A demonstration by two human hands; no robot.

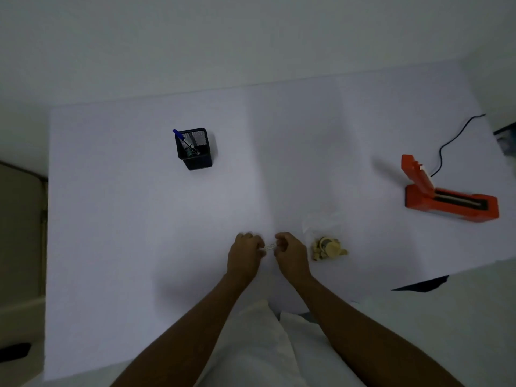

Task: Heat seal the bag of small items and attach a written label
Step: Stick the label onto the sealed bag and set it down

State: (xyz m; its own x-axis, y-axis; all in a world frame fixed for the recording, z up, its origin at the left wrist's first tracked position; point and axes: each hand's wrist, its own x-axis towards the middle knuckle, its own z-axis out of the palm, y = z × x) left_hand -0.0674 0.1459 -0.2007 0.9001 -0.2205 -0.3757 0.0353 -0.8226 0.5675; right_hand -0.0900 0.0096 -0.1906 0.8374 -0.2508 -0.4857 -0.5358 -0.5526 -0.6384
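Note:
A clear plastic bag (325,238) with small tan items bunched at its lower end lies on the white table (139,219), just right of my hands. My left hand (245,254) and my right hand (291,252) meet at the table's near middle, both pinching a small white label strip (270,247) between their fingertips. An orange heat sealer (446,196) with its arm raised stands at the right, its black cord (449,143) running toward the far right edge.
A black mesh pen holder (195,149) with a blue pen (181,138) stands at the far left middle. A dark object (421,284) sits beyond the table's right near edge. My white garment (265,344) shows between my forearms.

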